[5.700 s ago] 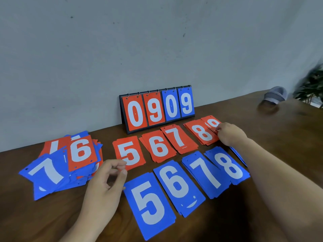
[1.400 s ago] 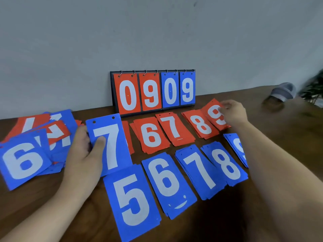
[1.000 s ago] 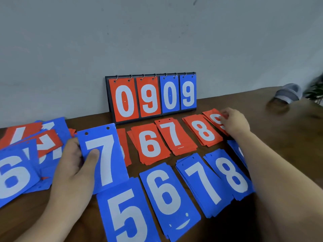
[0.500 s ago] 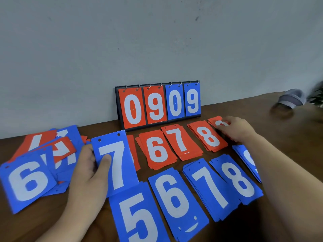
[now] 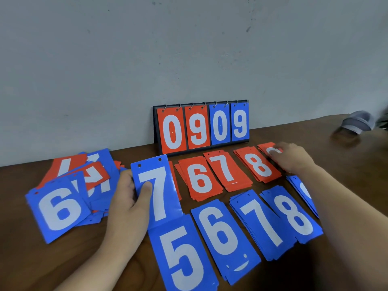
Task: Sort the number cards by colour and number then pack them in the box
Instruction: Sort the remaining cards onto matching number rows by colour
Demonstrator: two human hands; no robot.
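Note:
My left hand (image 5: pixel 128 198) grips a blue 7 card (image 5: pixel 156 190) by its left edge, thumb on its face, lifted over the hidden red 5 pile. My right hand (image 5: pixel 291 157) rests with bent fingers on the red 9 pile (image 5: pixel 267 148) at the far right. Sorted piles lie in two rows: red 6 (image 5: pixel 199 179), red 7 (image 5: pixel 227 171), red 8 (image 5: pixel 257 166); blue 5 (image 5: pixel 182 255), blue 6 (image 5: pixel 224 238), blue 7 pile (image 5: pixel 260 223), blue 8 (image 5: pixel 294 215), blue 9 (image 5: pixel 302 190). An unsorted heap (image 5: pixel 69 190) of red and blue cards lies at the left.
A flip scoreboard (image 5: pixel 201 127) reading 0909 stands against the grey wall. A grey cap (image 5: pixel 357 122) lies at the table's far right. The brown table (image 5: pixel 42 265) shows bare wood near the front left.
My left hand took a blue 7 from the heap and keeps it raised over the red 5 pile. My right hand stays on the red 9 pile, which it pressed flat.

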